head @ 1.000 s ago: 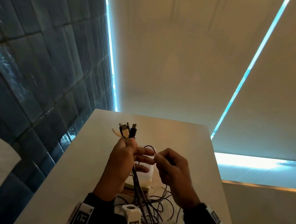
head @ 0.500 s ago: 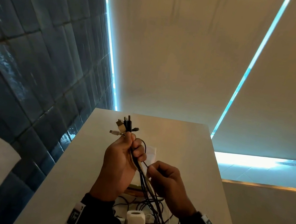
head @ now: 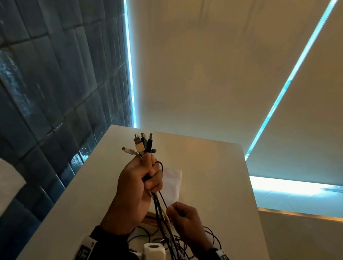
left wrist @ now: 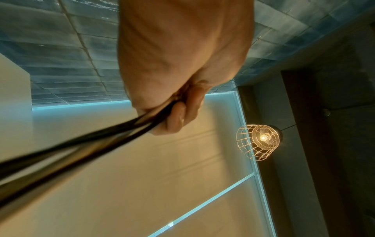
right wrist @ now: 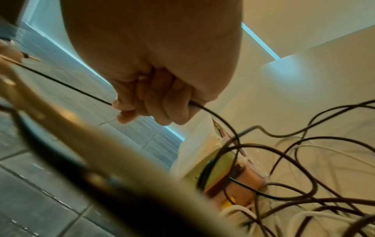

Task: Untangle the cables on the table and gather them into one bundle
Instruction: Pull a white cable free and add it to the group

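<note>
- the left hand grips the gathered cables in a fist, plug ends fanned above it, over the middle of the table.
- the right hand has dropped nearer and lower than a second ago; it now pinches one thin black cable just below the fist.
- the plugs now sit closer together (one more end seems to have joined), so the bundle is growing.
- loose loops still sprawl on the near table, so untangling looks unfinished.

Counter smooth, matt; cables rubbery w/ metal plug tips; wall tiles glossy; wire lamp cage metal.
</note>
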